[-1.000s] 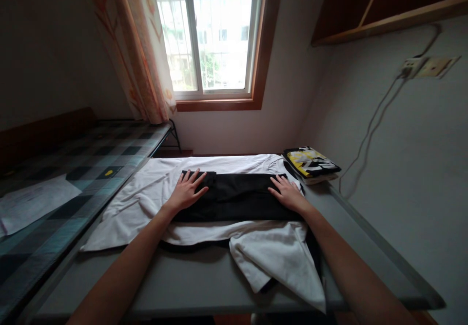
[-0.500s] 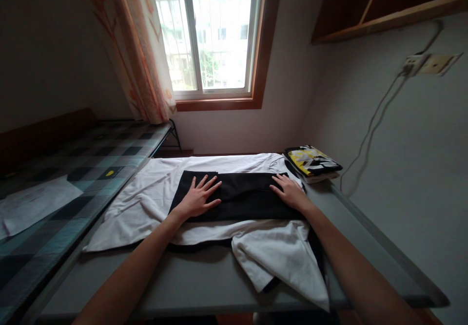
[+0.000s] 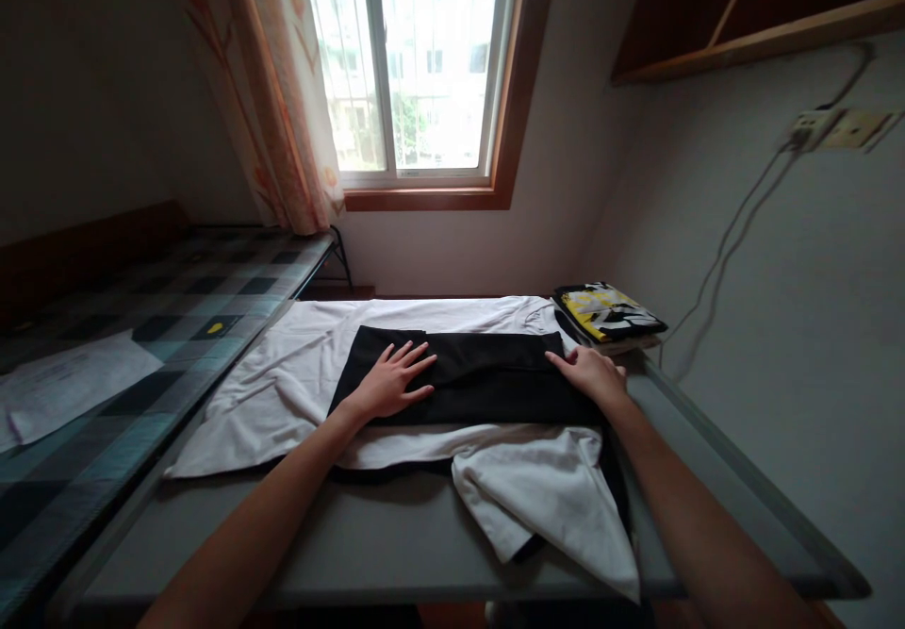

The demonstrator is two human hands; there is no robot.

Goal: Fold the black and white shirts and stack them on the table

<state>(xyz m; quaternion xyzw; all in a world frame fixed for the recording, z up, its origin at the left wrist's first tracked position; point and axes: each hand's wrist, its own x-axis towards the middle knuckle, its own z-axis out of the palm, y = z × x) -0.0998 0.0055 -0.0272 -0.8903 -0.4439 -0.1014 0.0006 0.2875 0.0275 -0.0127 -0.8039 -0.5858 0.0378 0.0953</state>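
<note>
A folded black garment (image 3: 487,379) lies as a flat strip across a spread white T-shirt (image 3: 255,384) on the grey table. My left hand (image 3: 392,382) rests palm down on the left part of the black strip, its fingers spread. At the strip's right end is my right hand (image 3: 592,374), fingers curled in and the thumb pointing left over the cloth. It appears to grip the edge there, though the fingertips are partly hidden. One white sleeve (image 3: 544,488) hangs toward the table's near edge, and dark cloth shows under the shirt.
Folded clothes with a yellow, black and white print (image 3: 608,313) sit at the table's far right corner. A checkered bed (image 3: 233,280) with a paper sheet (image 3: 77,379) adjoins on the left. A cord (image 3: 721,242) hangs down the right wall. The grey table (image 3: 339,554) shows in front.
My right hand has gone from lying flat with spread fingers to curled fingers at the black garment's right end. My left hand stays flat on the cloth. The view has shifted slightly.
</note>
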